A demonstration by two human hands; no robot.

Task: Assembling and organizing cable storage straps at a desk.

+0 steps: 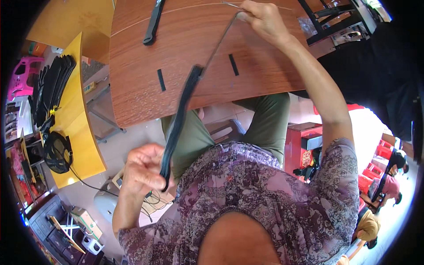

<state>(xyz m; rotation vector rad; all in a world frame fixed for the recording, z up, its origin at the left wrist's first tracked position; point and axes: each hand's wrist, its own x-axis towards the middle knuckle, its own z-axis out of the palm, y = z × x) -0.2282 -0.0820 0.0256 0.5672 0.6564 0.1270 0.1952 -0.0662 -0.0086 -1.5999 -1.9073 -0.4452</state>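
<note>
A long black strap-like bundle [181, 110] hangs slantwise over the table's near edge and my lap. Its lower end is in the closed fingers of my left hand [145, 170]. From its upper end a thin dark cord [222, 37] runs taut up to my right hand [263, 21], which pinches it high over the table at the right. A slim, pale pointed thing [230, 4] sticks out beside those fingers; its kind is unclear. Two short black strips [161, 80] lie apart on the brown wooden table [137, 99]. Another black strap [153, 24] lies farther back.
To the left, a yellow table [88, 152] bears a stack of black curved pieces [53, 86] and a black mesh fan [58, 152]. A pink plastic stool [26, 75] stands beyond. At right are a red box [295, 143], a black metal frame [329, 20] and several seated people.
</note>
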